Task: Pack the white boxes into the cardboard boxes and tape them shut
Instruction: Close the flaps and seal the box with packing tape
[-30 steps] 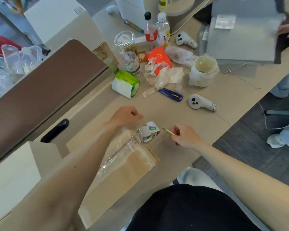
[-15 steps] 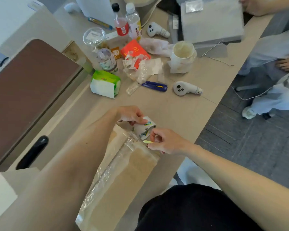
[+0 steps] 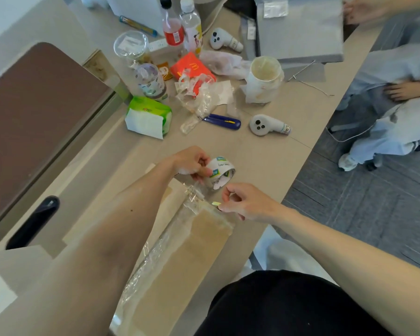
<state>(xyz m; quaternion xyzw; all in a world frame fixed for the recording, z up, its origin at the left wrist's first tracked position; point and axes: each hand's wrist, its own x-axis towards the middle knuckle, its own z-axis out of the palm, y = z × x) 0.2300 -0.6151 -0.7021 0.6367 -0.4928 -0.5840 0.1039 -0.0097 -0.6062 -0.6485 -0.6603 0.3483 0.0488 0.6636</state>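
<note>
One white box (image 3: 0,287) sits at my far left, by the lower corner of the worktop (image 3: 264,156). Above it is a brown panel (image 3: 34,117) with a black handle (image 3: 32,221) beside it. Further in, a green tissue pack (image 3: 148,117) lies open on the worktop, well apart from my work.

The cardboard box (image 3: 180,263) lies lengthwise in front of me, running from my lap out under my left forearm. A crinkled strip of clear tape (image 3: 155,258) runs along its top. My left hand (image 3: 192,163) is curled round the rim of the tape roll (image 3: 220,173) and holds it just past the far end of the box. A loose bit of tape hangs between the roll and the box edge.

My right hand (image 3: 247,202) is just right of that end. Thumb and forefinger pinch a small yellow-green sliver (image 3: 216,204), whose tip is at the box's far corner. I cannot tell what the sliver is.

Beyond my hands lie a blue utility knife (image 3: 222,121) and, to its right, a white controller (image 3: 268,124). A paper cup (image 3: 264,78) stands behind them. At the far right another person's hand (image 3: 407,90) rests on pale clothing.
</note>
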